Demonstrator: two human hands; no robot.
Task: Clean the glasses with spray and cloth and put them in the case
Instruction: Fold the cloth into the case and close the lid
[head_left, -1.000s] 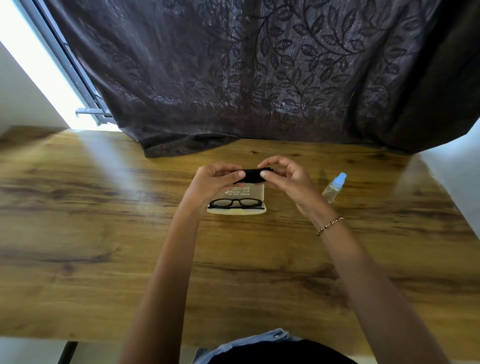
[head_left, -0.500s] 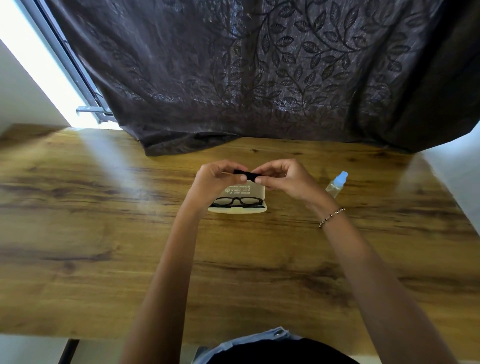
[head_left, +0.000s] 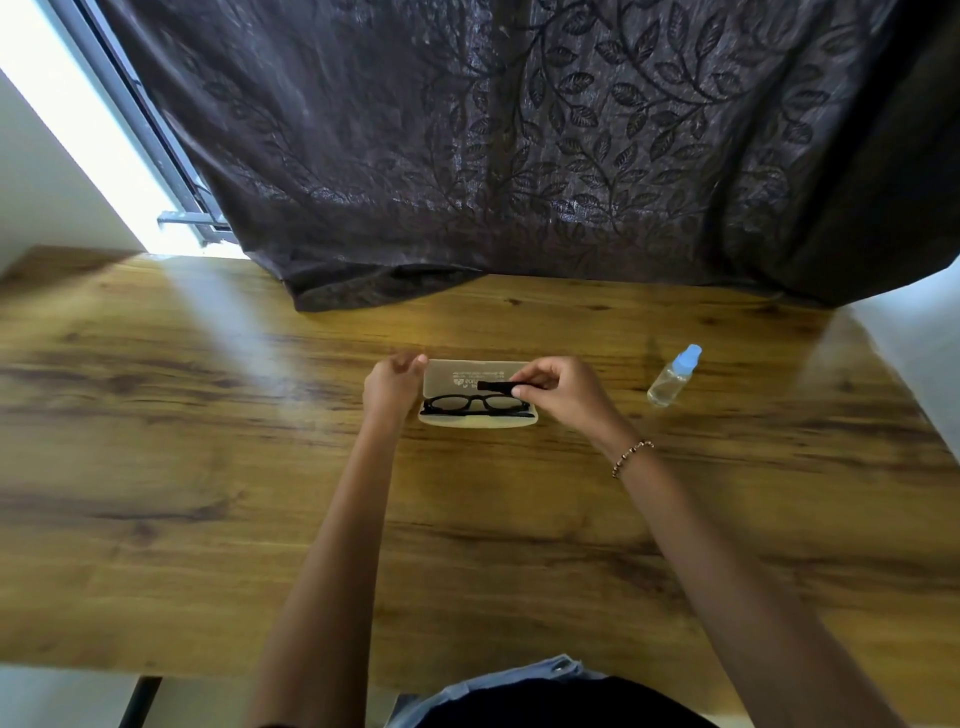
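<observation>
- One wooden counter (head_left: 218, 467) carries everything; a dark leaf-patterned curtain (head_left: 519, 145) hangs at 12 o'clock.
- Beige glasses case (head_left: 467, 370) lies open at centre, black glasses (head_left: 475, 404) inside.
- Right hand (head_left: 561, 397), at the case's 3 o'clock, pinches a folded black cloth (head_left: 493, 385).
- Left hand (head_left: 392, 387) is curled, fingers touching the case's 9 o'clock end.
- Spray bottle (head_left: 674, 375) stands tilted at 3 o'clock.
</observation>
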